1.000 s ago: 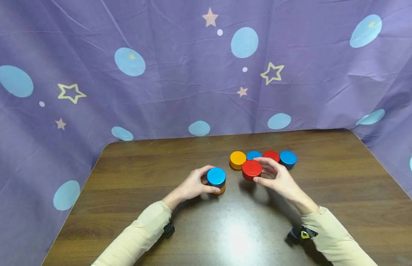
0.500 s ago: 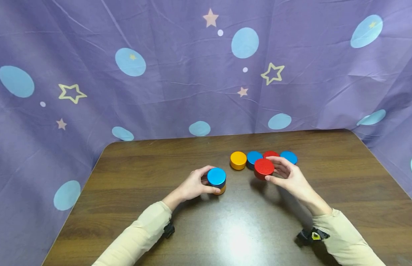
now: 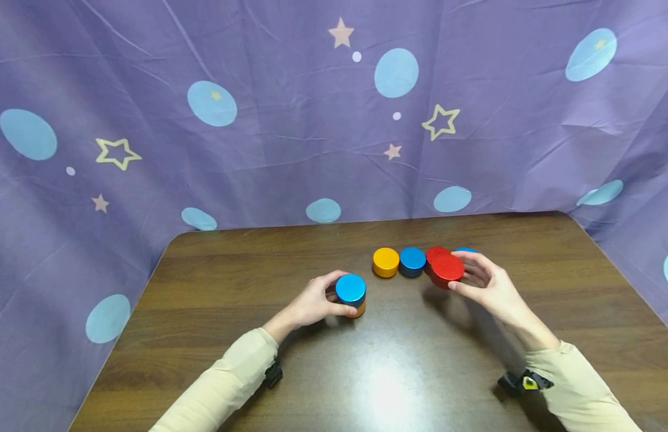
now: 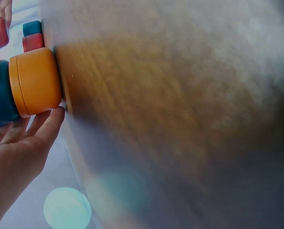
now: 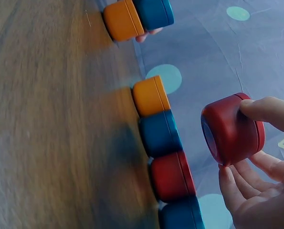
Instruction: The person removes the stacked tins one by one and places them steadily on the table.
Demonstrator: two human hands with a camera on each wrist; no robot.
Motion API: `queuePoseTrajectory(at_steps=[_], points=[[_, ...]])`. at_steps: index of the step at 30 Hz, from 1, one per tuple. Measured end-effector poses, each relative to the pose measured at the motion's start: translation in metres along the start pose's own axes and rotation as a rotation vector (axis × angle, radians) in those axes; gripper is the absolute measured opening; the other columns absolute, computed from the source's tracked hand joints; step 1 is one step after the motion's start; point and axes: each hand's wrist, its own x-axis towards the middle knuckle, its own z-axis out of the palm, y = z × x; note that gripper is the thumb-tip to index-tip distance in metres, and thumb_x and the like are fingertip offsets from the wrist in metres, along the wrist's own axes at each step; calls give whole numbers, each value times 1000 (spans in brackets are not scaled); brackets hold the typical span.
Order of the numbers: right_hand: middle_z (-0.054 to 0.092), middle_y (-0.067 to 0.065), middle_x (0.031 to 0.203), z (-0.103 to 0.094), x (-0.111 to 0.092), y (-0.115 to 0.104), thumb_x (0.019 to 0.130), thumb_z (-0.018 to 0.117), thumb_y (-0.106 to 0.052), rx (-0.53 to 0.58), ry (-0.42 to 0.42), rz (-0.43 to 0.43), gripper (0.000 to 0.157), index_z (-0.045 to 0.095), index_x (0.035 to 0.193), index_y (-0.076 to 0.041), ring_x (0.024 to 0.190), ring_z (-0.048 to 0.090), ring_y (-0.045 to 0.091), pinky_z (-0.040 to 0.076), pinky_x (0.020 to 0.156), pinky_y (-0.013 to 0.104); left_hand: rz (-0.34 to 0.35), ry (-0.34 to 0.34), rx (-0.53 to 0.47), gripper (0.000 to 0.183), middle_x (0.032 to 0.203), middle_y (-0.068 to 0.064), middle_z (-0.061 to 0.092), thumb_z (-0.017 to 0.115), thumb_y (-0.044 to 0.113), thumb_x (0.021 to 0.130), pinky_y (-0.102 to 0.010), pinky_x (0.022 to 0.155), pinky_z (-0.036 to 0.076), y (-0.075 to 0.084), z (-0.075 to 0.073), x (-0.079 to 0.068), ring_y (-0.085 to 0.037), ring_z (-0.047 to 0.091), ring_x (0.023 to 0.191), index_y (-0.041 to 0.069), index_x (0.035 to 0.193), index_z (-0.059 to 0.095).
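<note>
My left hand [image 3: 318, 300] grips a stack of two round lidded canisters, a blue canister [image 3: 351, 289] on top of an orange canister [image 4: 36, 82] that stands on the table. My right hand [image 3: 490, 291] pinches a red canister [image 5: 231, 128] between thumb and fingers and holds it above the table, in front of the row. That row, at the back of the table, has an orange canister [image 3: 385, 262], a blue canister [image 3: 412, 261], a red canister [image 5: 173, 176] and a second blue canister [image 5: 182, 213], the last mostly hidden behind my right hand in the head view.
The brown wooden table [image 3: 231, 258] reaches back to a purple curtain [image 3: 291, 120] with stars and blue dots. Dark camera mounts sit at both wrists, the right mount [image 3: 523, 382] close over the tabletop.
My right hand has carried the red canister to the right along the front of the row, uncovering the nearer blue canister and covering the farther one. My left hand stays put on its stack.
</note>
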Motion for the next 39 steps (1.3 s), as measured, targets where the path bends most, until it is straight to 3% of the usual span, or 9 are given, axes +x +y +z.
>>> queuePoseTrajectory(at_steps=[21,39], points=[[63,-6,116,-30,-7,3,81,67,16,31,72,-51,54,50,131,7,104,61,3,45,89,14,13,-13,-4,61,122,-15,59,81,4,77,-27,90,49,-2,-1,-1,-27,58,111,-2,130,52],[62,-17,111,-70,-8,6,81,70,12,-205,126,-11,55,52,130,-4,99,59,-5,47,81,11,10,-10,22,61,121,-14,60,82,3,76,-26,90,49,0,-1,0,-25,58,110,-2,129,53]])
